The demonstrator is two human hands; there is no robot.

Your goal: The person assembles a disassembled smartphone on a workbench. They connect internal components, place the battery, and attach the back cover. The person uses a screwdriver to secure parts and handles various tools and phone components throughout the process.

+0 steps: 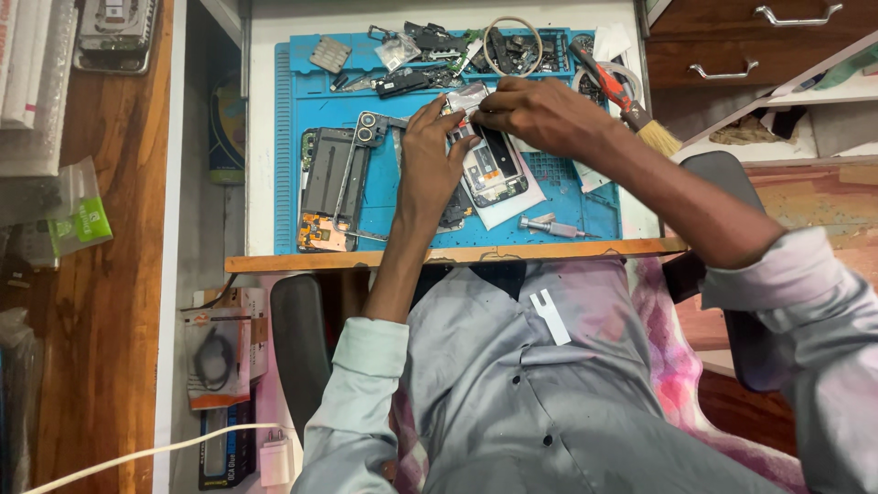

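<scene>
Blue mat [567, 215] on white surface, opened phone [494, 169] at centre. Left hand [430, 151] pressing its 9 o'clock edge; right hand [540, 114] grip pinching something small at 12 o'clock. Light, thin, fragile: best held by edges.

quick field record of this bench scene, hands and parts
left hand: resting on the opened phone, steadying it
right hand: fingers pinched at the phone's top edge
surface: blue work mat
left of hands: phone frame with camera ring
front edge: screwdriver
right edge: brush
back row: loose parts
</scene>
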